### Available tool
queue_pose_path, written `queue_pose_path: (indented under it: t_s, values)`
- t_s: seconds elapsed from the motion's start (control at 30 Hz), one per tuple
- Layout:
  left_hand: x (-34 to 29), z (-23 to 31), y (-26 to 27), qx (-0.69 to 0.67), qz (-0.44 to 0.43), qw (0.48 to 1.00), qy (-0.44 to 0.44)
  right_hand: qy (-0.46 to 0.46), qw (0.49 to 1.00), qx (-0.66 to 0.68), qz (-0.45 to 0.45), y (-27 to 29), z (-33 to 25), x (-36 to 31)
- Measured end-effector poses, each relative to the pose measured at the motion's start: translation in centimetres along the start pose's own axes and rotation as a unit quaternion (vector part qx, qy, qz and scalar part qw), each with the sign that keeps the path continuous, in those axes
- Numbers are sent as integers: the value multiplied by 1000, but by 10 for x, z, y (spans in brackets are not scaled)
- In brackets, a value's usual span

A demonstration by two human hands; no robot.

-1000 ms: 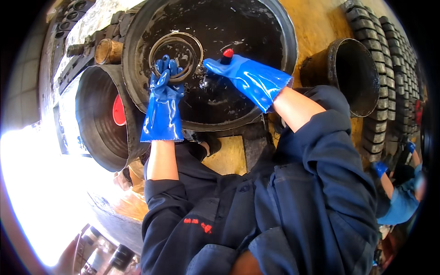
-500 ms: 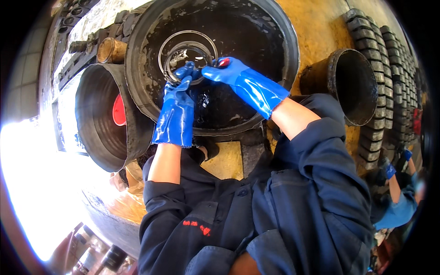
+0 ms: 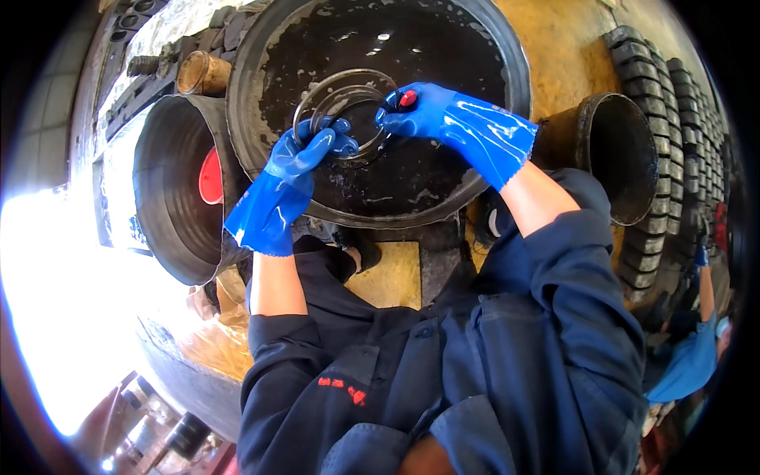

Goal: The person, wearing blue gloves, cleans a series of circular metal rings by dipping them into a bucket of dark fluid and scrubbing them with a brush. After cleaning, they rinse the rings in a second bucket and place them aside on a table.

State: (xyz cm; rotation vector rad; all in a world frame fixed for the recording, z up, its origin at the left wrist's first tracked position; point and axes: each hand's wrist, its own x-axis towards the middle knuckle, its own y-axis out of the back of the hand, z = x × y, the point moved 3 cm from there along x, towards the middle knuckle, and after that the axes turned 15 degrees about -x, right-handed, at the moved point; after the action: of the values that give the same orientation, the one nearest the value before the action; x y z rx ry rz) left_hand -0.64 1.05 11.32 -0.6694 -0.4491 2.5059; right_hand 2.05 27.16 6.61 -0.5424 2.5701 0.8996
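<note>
Both my hands wear blue rubber gloves over a wide black tub (image 3: 518,75) of dark liquid. My left hand (image 3: 297,162) is closed round the lower left of a round metal part made of several rings (image 3: 360,73), tilted over the liquid. At the right side of those rings, my right hand (image 3: 427,112) is closed in a pinch on a small object with a red end (image 3: 408,98). The glove hides most of this object, so its kind does not show. I cannot tell whether it touches the rings.
Left of the tub, a black rubber container (image 3: 178,229) lies on its side with a red round piece (image 3: 210,176) in it. A brown can (image 3: 203,74) stands behind. To the right are a dark open bucket (image 3: 621,158), stacked ribbed black parts (image 3: 637,87) and another person's blue sleeve (image 3: 689,364).
The rings have shifted right and tilted more. My left hand has turned at their lower left, and my right hand has moved up and right with the red-ended object. The view has shifted slightly.
</note>
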Motion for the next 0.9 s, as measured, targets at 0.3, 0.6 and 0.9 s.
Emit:
queue_pose_path:
  t_s: [0.3, 0.6, 0.9]
  values:
    - [-8, -2, -15, 98, -74, 987, 101, 8, 985, -170, -22, 6, -5, -1]
    - [22, -41, 13, 26, 76, 997, 9, -127, 987, -59, 76, -16, 54, 18]
    - [13, -42, 14, 163, 120, 979, 22, 110, 867, 439, 209, -10, -10, 14]
